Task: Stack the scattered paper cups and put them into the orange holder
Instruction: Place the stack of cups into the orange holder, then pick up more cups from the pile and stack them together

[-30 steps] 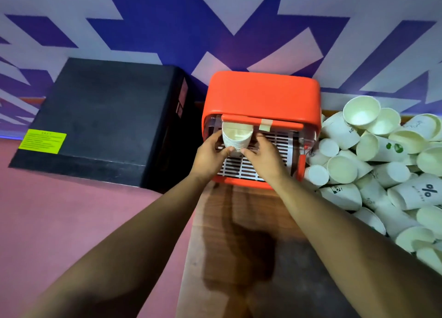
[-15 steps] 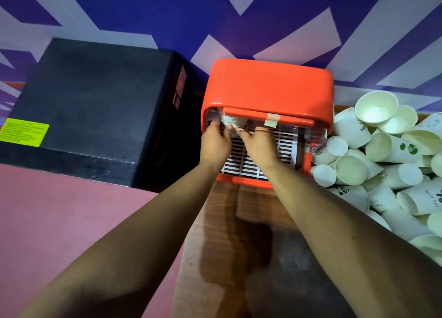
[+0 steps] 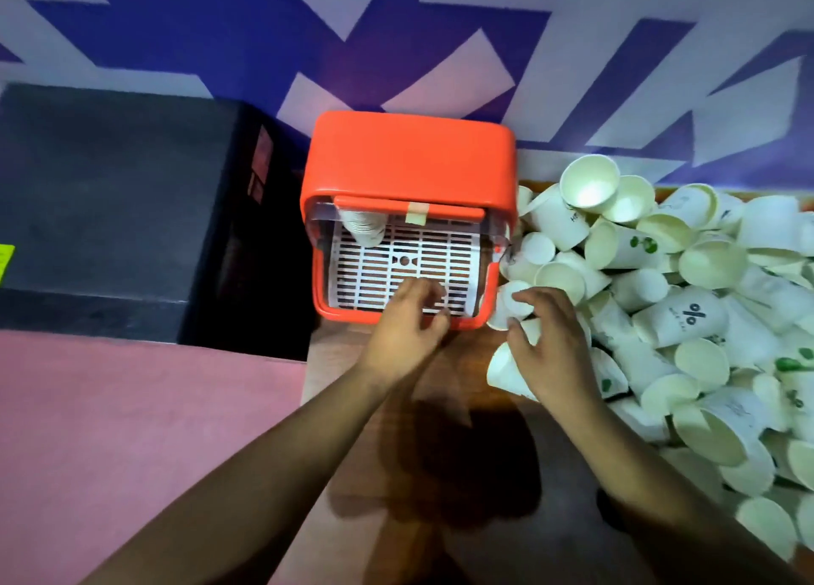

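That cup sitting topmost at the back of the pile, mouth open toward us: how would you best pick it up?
Take the top cup by its rim, coming from above, one finger inside and thumb outside. Its mouth faces up with nothing over it, while other cups crowd its wall.

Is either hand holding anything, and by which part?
Left hand holds nothing. Right hand lies across the side wall of a toppled paper cup; whether it grips cannot be told.
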